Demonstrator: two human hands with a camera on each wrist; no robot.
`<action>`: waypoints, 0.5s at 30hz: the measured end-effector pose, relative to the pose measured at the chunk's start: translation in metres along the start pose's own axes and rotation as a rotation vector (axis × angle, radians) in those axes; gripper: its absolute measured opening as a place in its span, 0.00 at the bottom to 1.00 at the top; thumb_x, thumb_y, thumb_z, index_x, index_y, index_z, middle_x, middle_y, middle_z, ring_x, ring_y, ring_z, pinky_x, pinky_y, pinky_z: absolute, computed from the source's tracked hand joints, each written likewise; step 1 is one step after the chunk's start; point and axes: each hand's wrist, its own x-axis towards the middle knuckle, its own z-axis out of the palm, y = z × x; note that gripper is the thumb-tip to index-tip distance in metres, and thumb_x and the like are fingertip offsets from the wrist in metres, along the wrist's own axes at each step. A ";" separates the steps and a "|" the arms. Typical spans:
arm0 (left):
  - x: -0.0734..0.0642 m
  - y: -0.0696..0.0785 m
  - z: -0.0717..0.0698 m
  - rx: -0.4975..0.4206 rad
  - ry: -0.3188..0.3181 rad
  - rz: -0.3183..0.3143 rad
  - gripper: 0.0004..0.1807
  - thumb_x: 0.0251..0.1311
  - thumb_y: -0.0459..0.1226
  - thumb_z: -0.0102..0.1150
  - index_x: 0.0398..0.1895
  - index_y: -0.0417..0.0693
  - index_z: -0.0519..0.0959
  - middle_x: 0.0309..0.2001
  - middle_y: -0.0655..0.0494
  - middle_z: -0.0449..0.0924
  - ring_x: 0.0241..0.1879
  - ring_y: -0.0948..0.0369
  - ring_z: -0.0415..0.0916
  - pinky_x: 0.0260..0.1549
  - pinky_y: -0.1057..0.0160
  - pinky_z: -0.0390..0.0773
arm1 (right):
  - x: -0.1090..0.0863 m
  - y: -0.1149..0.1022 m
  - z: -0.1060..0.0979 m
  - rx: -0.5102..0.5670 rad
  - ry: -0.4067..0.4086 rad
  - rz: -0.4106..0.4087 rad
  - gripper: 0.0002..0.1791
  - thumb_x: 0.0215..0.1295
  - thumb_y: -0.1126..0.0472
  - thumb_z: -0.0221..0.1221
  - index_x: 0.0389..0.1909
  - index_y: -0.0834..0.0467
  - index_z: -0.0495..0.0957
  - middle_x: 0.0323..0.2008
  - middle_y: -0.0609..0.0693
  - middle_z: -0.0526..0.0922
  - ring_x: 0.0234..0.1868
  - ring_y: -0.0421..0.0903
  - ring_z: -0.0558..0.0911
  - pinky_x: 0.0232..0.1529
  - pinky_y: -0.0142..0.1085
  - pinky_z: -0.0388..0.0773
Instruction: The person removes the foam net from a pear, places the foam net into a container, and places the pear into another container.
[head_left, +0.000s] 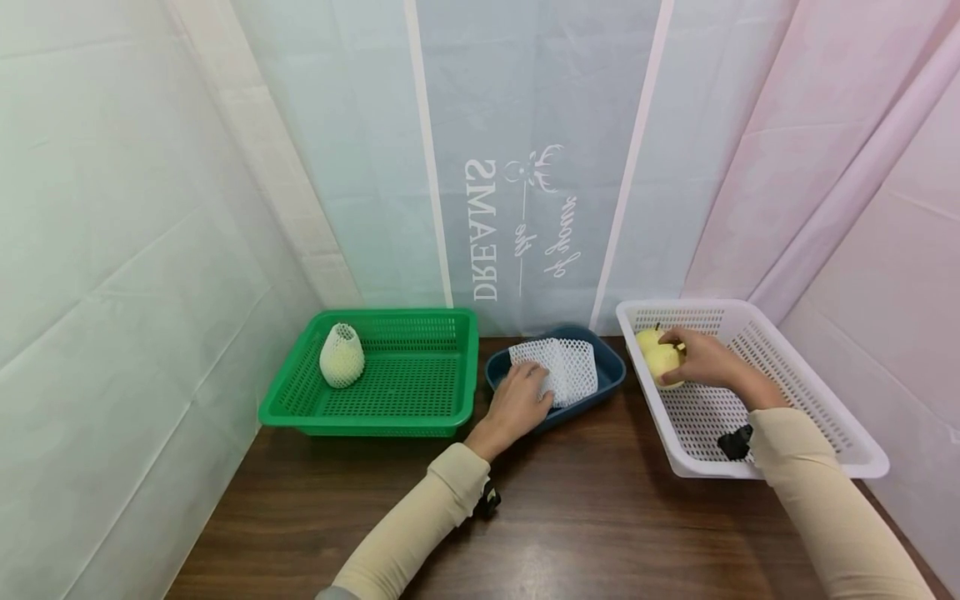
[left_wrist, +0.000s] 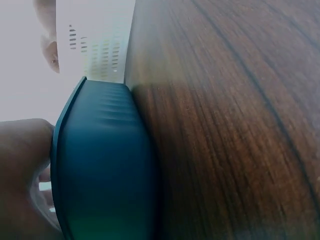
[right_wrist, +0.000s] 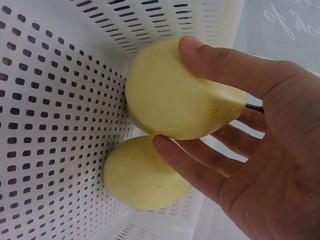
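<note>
My right hand (head_left: 705, 358) is over the white basket (head_left: 832, 417), its thumb and fingers round a pale yellow pear (right_wrist: 175, 95) with a dark stem. Against that pear lies a second pear (right_wrist: 145, 175), lower in the right wrist view. My left hand (head_left: 517, 404) reaches over the near rim of the dark blue basin (head_left: 611, 367). Its fingers are at the white foam fruit nets (head_left: 573, 371) lying there. The fingertips are partly hidden, so I cannot tell whether they pinch a net. In the left wrist view the basin's outer wall (left_wrist: 105, 160) blocks most of the fingers.
A green basket (head_left: 408, 387) stands on the left, holding one pear in a foam net (head_left: 342, 362) near its left side. All three containers stand along the back of the brown wooden table (head_left: 570, 517). A printed curtain (head_left: 525, 100) hangs right behind them.
</note>
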 end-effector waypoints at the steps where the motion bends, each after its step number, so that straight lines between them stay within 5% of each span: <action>1: 0.001 0.000 0.000 0.008 -0.017 0.001 0.21 0.78 0.46 0.58 0.66 0.46 0.82 0.66 0.49 0.81 0.67 0.51 0.78 0.67 0.52 0.79 | 0.000 0.000 0.001 -0.002 -0.003 0.001 0.45 0.49 0.51 0.83 0.62 0.71 0.75 0.59 0.75 0.80 0.54 0.63 0.81 0.49 0.49 0.77; 9: 0.002 0.007 -0.006 0.008 -0.216 -0.066 0.26 0.83 0.54 0.48 0.73 0.57 0.78 0.72 0.57 0.79 0.72 0.58 0.75 0.70 0.54 0.76 | 0.000 0.004 0.005 -0.004 -0.016 -0.007 0.44 0.47 0.53 0.84 0.60 0.72 0.75 0.57 0.74 0.81 0.49 0.59 0.81 0.47 0.48 0.77; 15: 0.005 0.008 -0.008 -0.014 -0.280 -0.086 0.27 0.83 0.57 0.42 0.74 0.61 0.77 0.74 0.61 0.77 0.74 0.59 0.73 0.71 0.53 0.76 | 0.001 0.004 0.008 -0.001 -0.026 -0.007 0.43 0.45 0.56 0.84 0.58 0.72 0.75 0.55 0.73 0.82 0.47 0.58 0.81 0.46 0.47 0.77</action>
